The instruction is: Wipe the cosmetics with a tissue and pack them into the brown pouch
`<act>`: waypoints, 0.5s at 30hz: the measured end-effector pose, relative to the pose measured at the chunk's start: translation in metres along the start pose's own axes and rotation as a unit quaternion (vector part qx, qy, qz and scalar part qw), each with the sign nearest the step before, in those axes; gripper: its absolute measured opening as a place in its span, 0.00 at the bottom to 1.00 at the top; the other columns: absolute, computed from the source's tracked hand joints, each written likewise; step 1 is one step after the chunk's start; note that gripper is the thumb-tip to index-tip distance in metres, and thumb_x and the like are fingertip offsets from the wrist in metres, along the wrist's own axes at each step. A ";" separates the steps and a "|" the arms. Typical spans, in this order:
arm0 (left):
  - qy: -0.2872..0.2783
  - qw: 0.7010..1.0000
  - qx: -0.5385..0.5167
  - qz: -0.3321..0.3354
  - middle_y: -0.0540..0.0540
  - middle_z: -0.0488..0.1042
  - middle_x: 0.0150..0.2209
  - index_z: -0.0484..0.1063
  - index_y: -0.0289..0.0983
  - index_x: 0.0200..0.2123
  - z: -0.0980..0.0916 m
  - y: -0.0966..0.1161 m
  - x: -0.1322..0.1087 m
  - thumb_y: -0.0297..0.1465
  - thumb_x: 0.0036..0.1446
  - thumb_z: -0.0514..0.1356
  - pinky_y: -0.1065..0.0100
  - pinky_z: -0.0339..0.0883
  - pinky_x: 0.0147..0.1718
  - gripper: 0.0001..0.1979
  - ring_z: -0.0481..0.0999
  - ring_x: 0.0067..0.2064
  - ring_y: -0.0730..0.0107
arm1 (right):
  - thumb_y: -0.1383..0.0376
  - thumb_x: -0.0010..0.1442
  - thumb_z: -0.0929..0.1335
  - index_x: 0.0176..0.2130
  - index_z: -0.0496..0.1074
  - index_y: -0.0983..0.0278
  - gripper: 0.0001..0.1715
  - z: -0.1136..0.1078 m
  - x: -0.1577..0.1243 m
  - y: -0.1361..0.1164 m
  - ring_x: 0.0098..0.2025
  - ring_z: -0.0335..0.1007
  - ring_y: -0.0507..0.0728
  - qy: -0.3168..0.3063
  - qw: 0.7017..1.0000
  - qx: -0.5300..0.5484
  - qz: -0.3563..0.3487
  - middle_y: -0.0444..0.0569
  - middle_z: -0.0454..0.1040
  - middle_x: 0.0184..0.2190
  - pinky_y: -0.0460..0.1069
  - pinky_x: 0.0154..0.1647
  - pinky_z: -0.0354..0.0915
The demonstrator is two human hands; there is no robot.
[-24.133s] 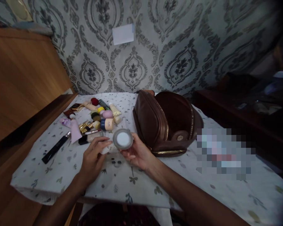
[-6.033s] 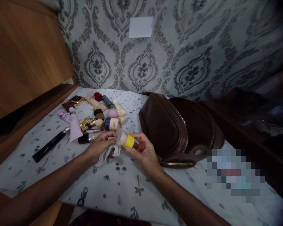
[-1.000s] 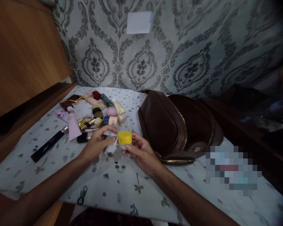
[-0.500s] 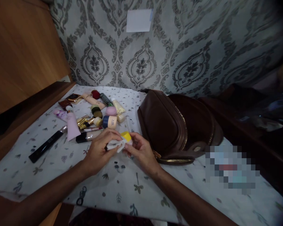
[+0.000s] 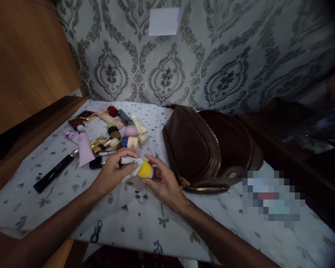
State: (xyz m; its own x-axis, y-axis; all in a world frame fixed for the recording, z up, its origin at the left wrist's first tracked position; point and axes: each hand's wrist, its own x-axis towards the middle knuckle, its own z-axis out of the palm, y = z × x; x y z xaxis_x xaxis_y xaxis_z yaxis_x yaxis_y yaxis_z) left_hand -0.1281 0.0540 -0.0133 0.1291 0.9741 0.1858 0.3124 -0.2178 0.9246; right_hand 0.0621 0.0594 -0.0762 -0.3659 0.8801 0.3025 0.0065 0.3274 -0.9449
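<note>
My left hand (image 5: 114,169) pinches a crumpled white wipe (image 5: 138,163), which is pressed against a small yellow container (image 5: 145,170) with a pale end. The fingers of my right hand (image 5: 164,180) are closed around that pale end. Both hands are just above the patterned cloth, in front of the spread of cosmetics. A navy-and-peach jar (image 5: 130,142) stands just behind my left hand, and a foundation bottle with a black cap (image 5: 96,162) lies partly hidden beside it.
A brown leather bag (image 5: 190,141) with gold zips stands right of my hands. To the left lie a pink tube (image 5: 85,149), a long black tube (image 5: 56,172), gold lipsticks (image 5: 100,145) and a pink egg-shaped item (image 5: 131,130). A blurred-out patch (image 5: 272,197) covers something on the right.
The yellow container has turned so that more of its yellow side shows. My left hand and the wipe have shifted slightly left and up along it.
</note>
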 end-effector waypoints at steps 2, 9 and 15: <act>-0.028 0.999 -0.022 -0.014 0.46 0.76 0.37 0.76 0.38 0.35 -0.002 0.003 -0.001 0.35 0.52 0.63 0.66 0.68 0.37 0.09 0.74 0.38 0.64 | 0.64 0.54 0.73 0.59 0.65 0.57 0.34 0.003 0.001 -0.002 0.50 0.69 0.58 0.012 0.999 0.030 0.018 0.51 0.67 0.52 0.53 0.49 0.70; 0.023 0.976 -0.160 -0.143 0.50 0.78 0.37 0.75 0.40 0.35 -0.006 0.006 -0.005 0.41 0.46 0.70 0.71 0.69 0.30 0.15 0.76 0.34 0.67 | 0.61 0.46 0.77 0.48 0.67 0.57 0.31 0.003 -0.004 -0.042 0.40 0.71 0.55 0.032 0.990 0.106 0.084 0.46 0.72 0.42 0.50 0.43 0.70; 0.028 0.949 -0.176 -0.259 0.55 0.77 0.28 0.74 0.45 0.34 -0.005 -0.004 0.002 0.49 0.33 0.74 0.66 0.71 0.26 0.26 0.74 0.28 0.64 | 0.63 0.50 0.76 0.48 0.66 0.56 0.28 -0.052 -0.021 -0.111 0.42 0.72 0.55 0.097 0.994 0.055 -0.009 0.46 0.72 0.42 0.51 0.45 0.69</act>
State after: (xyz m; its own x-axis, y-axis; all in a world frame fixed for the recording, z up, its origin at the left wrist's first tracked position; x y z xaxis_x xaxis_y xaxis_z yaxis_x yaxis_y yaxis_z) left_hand -0.1342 0.0571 -0.0151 -0.0104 0.9485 -0.3165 -0.0140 0.3164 0.9485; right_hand 0.1175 0.0224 0.0285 -0.1778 0.9279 0.3276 -0.1035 0.3135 -0.9439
